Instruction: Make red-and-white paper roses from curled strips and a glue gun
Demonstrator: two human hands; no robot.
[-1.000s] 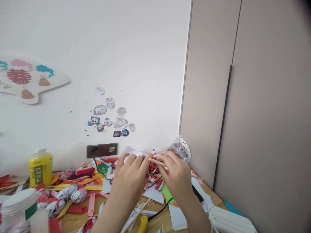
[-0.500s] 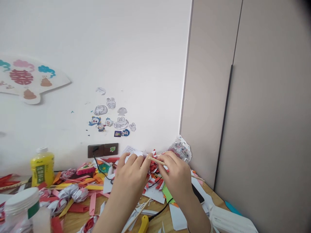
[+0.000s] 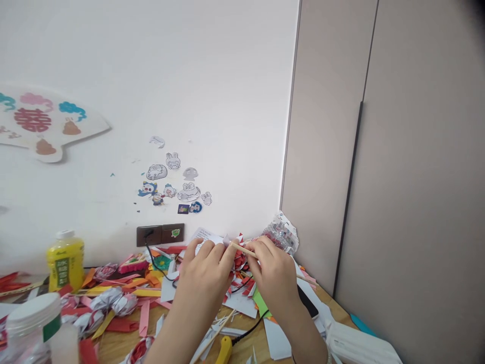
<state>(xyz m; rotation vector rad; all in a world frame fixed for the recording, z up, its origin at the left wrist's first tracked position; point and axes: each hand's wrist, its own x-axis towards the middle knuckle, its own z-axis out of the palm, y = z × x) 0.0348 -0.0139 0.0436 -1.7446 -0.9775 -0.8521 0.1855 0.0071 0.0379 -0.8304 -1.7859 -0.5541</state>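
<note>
My right hand (image 3: 276, 273) is closed around a thin, pale wooden stick (image 3: 242, 249), pinching it between thumb and fingers above the table. A stick end also shows past the far side of this hand. My left hand (image 3: 206, 275) has its fingers curled, and its index finger meets the stick's left end; the thumb is hidden behind the hand. Red and white folded paper pieces (image 3: 239, 262) lie behind and between the hands. Below them, a yellow tool handle (image 3: 225, 349) with a black cord rests near another wooden stick (image 3: 216, 333).
A yellow bottle (image 3: 65, 265) and a white-lidded clear jar (image 3: 34, 318) stand at left. Coloured paper strips and crumpled paper (image 3: 113, 302) cover much of the table. Right of my hands are a black phone-like object (image 3: 308, 303), a white case (image 3: 361, 344) and a clear bag (image 3: 283, 232).
Both hands stay almost in place. The stick has shifted very slightly to the left, and the end past my right hand sits a little lower.
</note>
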